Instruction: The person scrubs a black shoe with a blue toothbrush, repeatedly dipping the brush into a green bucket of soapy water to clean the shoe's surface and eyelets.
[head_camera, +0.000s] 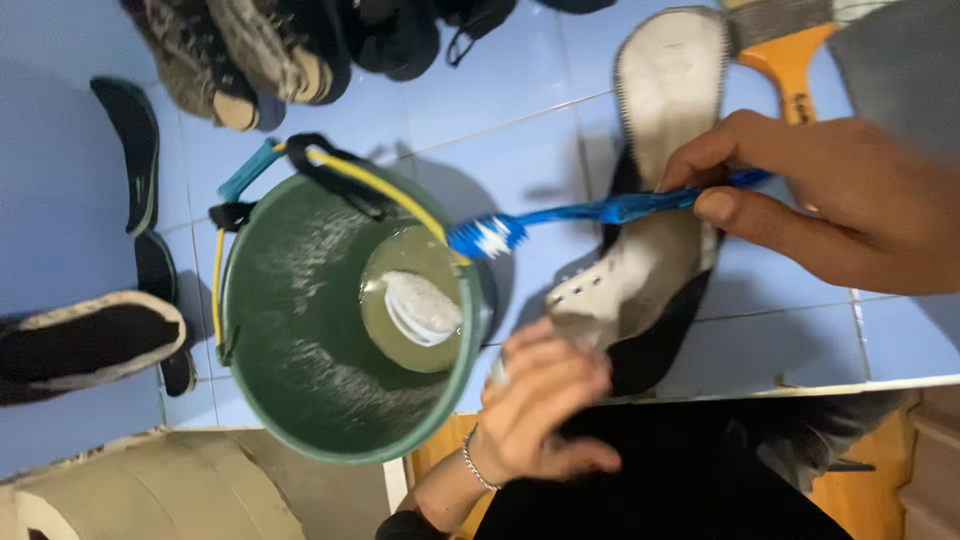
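Insoles (135, 150) are lying on the blue tiled floor (520, 90) at far left, beside a green bucket (300, 330) holding soapy water. Left hand (545, 410) is gripping the black shoe (650, 270) by its toe; right hand (840, 200) is closing around a blue toothbrush (560, 220), bristles over the bucket rim. Scrubbing looks midway, sole greyish.

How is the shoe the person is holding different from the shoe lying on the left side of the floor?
The held shoe shows its pale sole, with the left hand gripping one end; the shoe on the left lies alone on the blue tiles, touched by no one. The held shoe has the blue toothbrush, held in the right hand, across it; the other has nothing on it. Both look dark with a light sole.
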